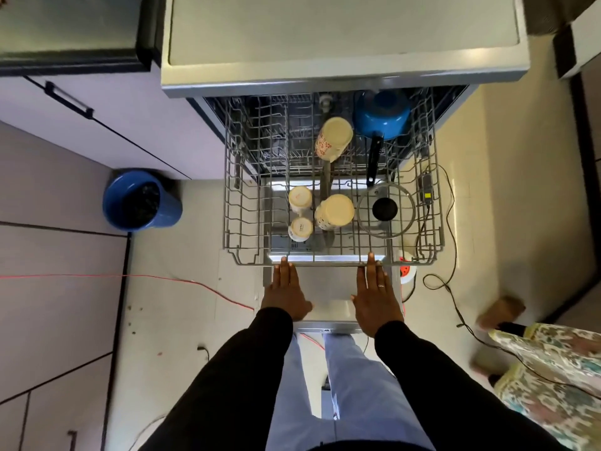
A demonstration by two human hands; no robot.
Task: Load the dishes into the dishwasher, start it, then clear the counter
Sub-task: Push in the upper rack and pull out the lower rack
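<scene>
The dishwasher's wire rack (234,203) is pulled out over the lowered door (328,288). Upside down in it stand two small cups (300,198) and two taller cream cups (335,210), one of them further back (335,136). A blue saucepan (383,113) with a black handle lies at the back right, and a glass lid (386,209) sits in front of it. My left hand (286,289) and my right hand (375,294) are flat with straight fingers, their fingertips touching the rack's front rim.
The dishwasher's grey top (341,30) fills the upper view. A blue bin (140,200) stands on the floor at the left by the cabinets. Cables and a red-white power reel (408,271) lie at the right. Another person's feet (502,312) and patterned garment are at the lower right.
</scene>
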